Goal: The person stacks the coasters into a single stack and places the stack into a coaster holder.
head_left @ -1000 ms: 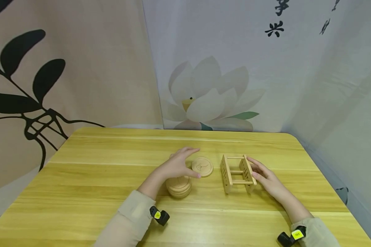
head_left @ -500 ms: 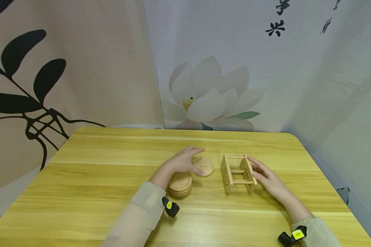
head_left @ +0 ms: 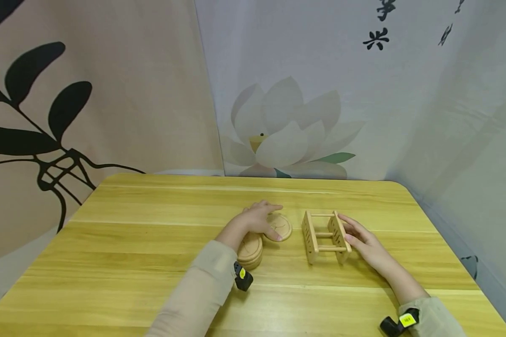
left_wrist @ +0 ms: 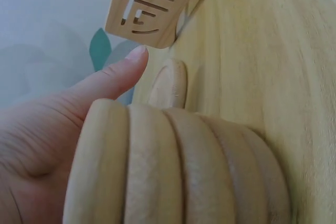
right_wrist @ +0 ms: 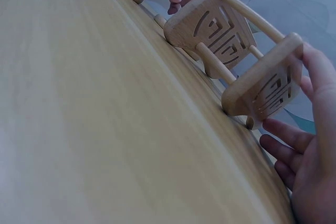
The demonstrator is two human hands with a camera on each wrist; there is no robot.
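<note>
My left hand [head_left: 257, 220] reaches past a stack of round wooden coasters [head_left: 250, 252] to a single engraved coaster [head_left: 280, 225] on the table. Its thumb is extended beside that coaster's near edge; whether it touches is unclear. In the left wrist view the stacked coasters [left_wrist: 205, 166] fill the foreground and hide the other fingers. My right hand [head_left: 368, 245] rests against the outer right panel of a wooden coaster rack [head_left: 323, 249]. The right wrist view shows its thumb at a top corner of the rack [right_wrist: 252, 90] and relaxed fingers low beside it.
A wooden table [head_left: 109, 262] carries everything. Behind it hangs a curtain [head_left: 291, 56] printed with a pale lotus, dark leaves and characters. The rack stands to the right of the single coaster, with a gap between them. Small black cameras [head_left: 243, 277] sit at both wrists.
My left hand has moved right, from over the stack to the single coaster, now covering part of it. The right hand and the rack have stayed in place.
</note>
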